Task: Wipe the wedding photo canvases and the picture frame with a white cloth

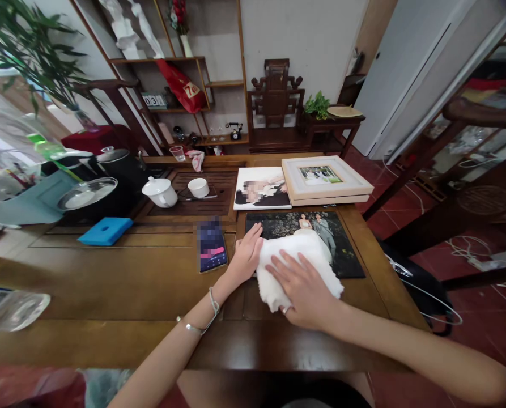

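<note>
A dark photo print point(341, 241) of a couple lies flat on the wooden table point(120, 277) in front of me. A white cloth point(295, 252) rests on its near left part. My right hand point(306, 289) lies flat on the cloth, fingers spread and stretched. My left hand point(246, 255) rests open on the left edge of the print, fingers extended, touching the cloth's side. A phone point(211, 245) with a lit screen lies just left of my left hand.
Behind the print lie a second photo print point(262, 188) and a stack of white picture frames point(324, 180). A tea tray holds a white teapot point(161, 191) and cup point(199, 187). A blue block point(106, 230), kettles and a plant stand at left. A chair and shelves stand behind.
</note>
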A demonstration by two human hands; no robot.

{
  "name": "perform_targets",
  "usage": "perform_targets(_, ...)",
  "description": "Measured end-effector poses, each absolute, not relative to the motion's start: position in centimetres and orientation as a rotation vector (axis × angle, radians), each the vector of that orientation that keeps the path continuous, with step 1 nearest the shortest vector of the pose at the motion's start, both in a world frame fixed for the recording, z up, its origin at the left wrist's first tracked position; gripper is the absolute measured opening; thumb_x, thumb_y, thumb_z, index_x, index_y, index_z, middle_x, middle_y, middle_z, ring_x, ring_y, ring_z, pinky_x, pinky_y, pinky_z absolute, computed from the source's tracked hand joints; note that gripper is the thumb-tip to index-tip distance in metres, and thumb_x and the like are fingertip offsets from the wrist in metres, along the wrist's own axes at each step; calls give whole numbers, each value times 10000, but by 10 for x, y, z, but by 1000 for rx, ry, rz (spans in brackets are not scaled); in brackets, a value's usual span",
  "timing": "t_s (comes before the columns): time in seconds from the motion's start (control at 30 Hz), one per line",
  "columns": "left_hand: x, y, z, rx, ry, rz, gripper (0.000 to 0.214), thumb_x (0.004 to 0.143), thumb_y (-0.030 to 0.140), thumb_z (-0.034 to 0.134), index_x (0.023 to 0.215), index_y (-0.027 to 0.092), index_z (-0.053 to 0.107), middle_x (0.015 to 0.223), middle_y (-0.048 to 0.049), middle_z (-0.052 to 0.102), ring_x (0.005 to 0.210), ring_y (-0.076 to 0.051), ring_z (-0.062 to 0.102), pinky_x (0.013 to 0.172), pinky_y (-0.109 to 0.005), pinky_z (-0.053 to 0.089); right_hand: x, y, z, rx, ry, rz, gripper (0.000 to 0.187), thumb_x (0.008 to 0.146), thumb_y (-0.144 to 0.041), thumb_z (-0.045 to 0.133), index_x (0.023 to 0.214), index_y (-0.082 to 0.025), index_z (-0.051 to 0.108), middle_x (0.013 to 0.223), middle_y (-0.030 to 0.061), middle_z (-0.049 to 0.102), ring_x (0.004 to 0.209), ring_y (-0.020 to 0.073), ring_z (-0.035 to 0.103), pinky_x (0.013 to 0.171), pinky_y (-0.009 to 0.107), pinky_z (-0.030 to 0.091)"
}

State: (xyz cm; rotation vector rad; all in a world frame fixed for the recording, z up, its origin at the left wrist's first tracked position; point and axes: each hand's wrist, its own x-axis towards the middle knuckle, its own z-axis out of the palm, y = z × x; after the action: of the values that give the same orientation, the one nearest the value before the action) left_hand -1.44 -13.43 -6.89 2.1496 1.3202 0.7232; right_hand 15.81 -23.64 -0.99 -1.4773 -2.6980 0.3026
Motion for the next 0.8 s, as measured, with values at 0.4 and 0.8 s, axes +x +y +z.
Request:
perform_targets(0.4,-13,-136,-70,2390,1350,605,492,1005,296,365,1482,174,356,1566,-162,345,1459,-254,315,1065,-451,371,151,-90,19,-1918,-2333,327,516,996,-431,314,1053,-100,707,1087,198,717,1029,317,658,826,360,468)
perform_targets(0.8,-14,-137,-68,2403,1340,604,491,997,286,382,1473,169,355,1570,-155,338,1463,-247,311,1080,-452,367,200,-131,-1,-1857,-2336,80,324,940,-321,582,1212,-148,610,1198,135,644,1023,272,640,863,451,537)
